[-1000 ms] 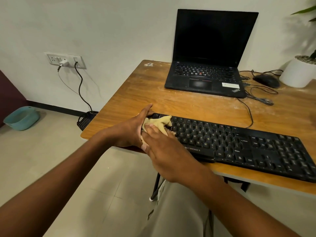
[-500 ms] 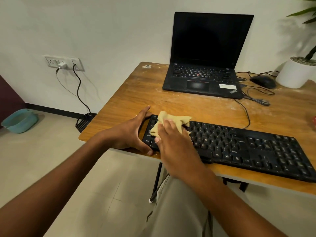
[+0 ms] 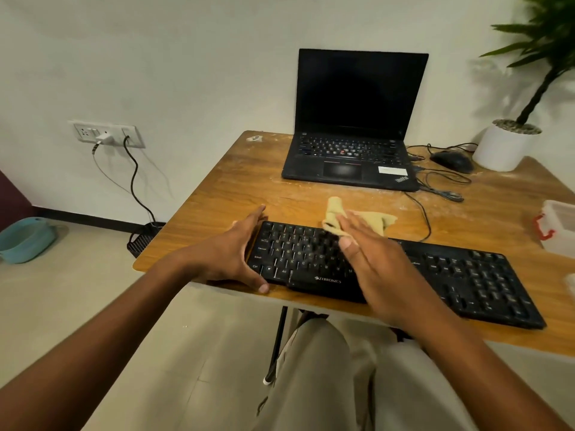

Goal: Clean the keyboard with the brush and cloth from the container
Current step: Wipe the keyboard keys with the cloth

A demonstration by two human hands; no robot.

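Observation:
A black keyboard (image 3: 466,275) lies along the near edge of the wooden table (image 3: 236,188). My left hand (image 3: 230,253) clasps its left end, fingers straight along the far side and thumb at the near edge. My right hand (image 3: 376,259) lies flat with straight fingers on a crumpled yellow cloth (image 3: 373,217), pressing it onto the keyboard's upper rows near the middle. Part of the cloth spills past the keyboard's far edge onto the table. A clear container with a red latch (image 3: 557,228) shows at the right edge. No brush is visible.
An open black laptop (image 3: 351,157) stands at the back of the table, with a black mouse (image 3: 451,161), loose cables (image 3: 441,188) and a white plant pot (image 3: 504,147) to its right. A wall socket (image 3: 105,133) with plugged cables and a teal basin (image 3: 25,241) are on the left.
My right hand has swept the cloth to the right and away, from the keyboard's left end toward its middle. My left hand stays on the left end. The view has tilted down.

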